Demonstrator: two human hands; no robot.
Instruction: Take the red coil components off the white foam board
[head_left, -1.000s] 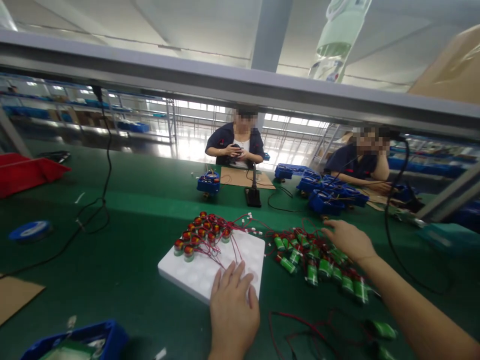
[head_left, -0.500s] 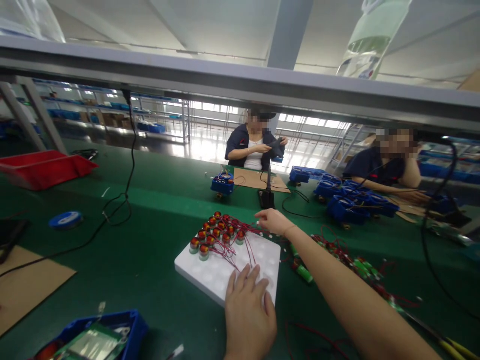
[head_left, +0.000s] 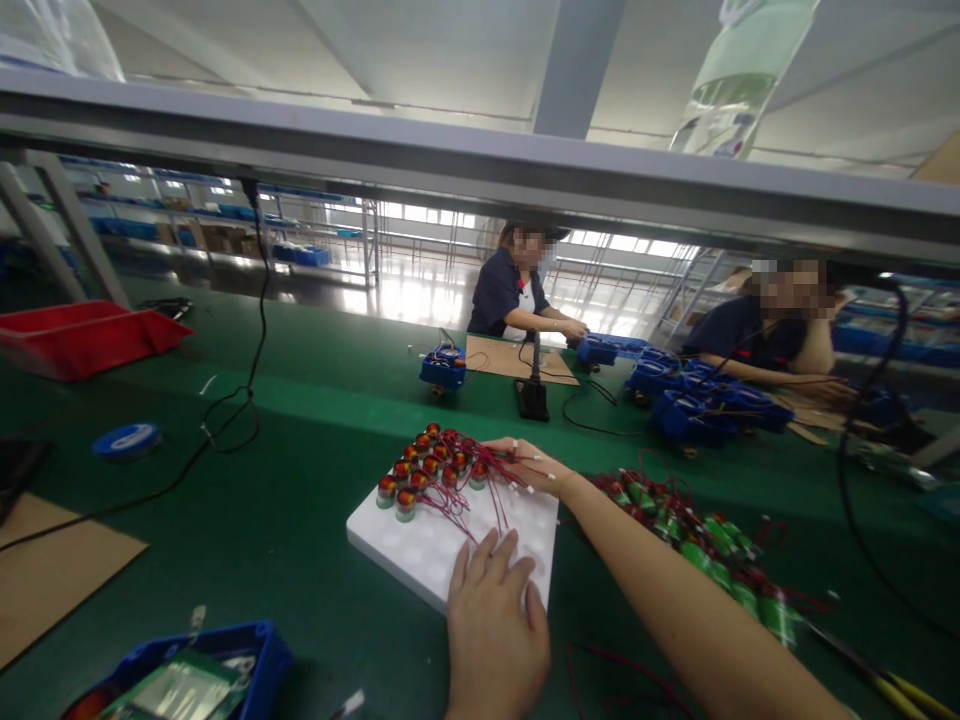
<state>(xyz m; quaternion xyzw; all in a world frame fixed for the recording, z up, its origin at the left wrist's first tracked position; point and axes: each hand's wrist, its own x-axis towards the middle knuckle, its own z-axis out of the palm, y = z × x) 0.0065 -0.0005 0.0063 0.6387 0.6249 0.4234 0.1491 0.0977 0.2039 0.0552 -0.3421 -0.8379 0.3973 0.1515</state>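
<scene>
A white foam tray (head_left: 420, 560) with round hollows lies on the green bench mat. Several round cells (head_left: 431, 465) with orange-and-black tops and green sides stand in its far left part. Red wires (head_left: 454, 505) trail from them across the tray. My left hand (head_left: 499, 620) rests flat on the tray's near right part, fingers spread, holding nothing. At the far right edge, my right hand (head_left: 536, 468) reaches in among the red wires, fingers stretched leftward. Wires with small white connectors lie across it and partly cover the fingers.
Green-wrapped cells (head_left: 705, 555) with red wires lie right of my forearm, near yellow-handled pliers (head_left: 892, 690). A blue case (head_left: 262, 660) holds a circuit board at lower left. Blue tape (head_left: 127, 441) and a red bin (head_left: 82, 345) stand left. Two people sit opposite beside blue housings (head_left: 694, 410).
My right hand has moved down and left, from beyond the tray's edge into the wires. My left hand stays put. The middle person has lowered a dark item and reaches toward the blue housings.
</scene>
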